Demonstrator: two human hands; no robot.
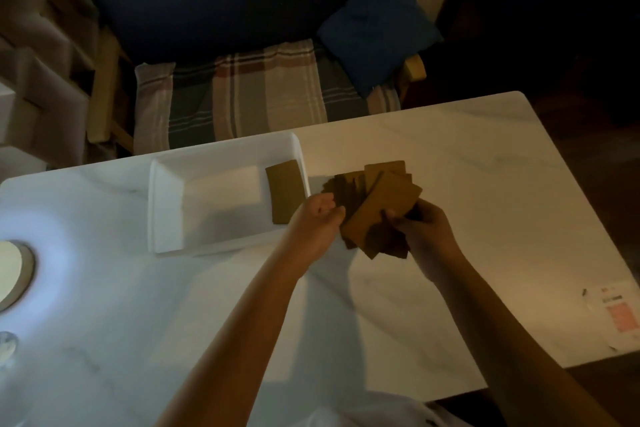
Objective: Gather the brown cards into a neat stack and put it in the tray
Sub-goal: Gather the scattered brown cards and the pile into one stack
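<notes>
A fanned, uneven bunch of brown cards [375,208] is held above the white table, just right of the white tray [166,204]. My right hand [424,230] grips the bunch from the right side, thumb on top. My left hand [317,222] presses against the bunch's left edge with its fingers curled. One brown card [285,194] lies inside the tray against its right wall. The lower cards in the bunch are partly hidden by my hands.
The white marble table [467,166] ends at a far edge behind the tray. A lamp base [14,270] glows at the left. A printed paper [616,315] lies at the right edge. A sofa with a blue cushion [377,24] stands beyond the table.
</notes>
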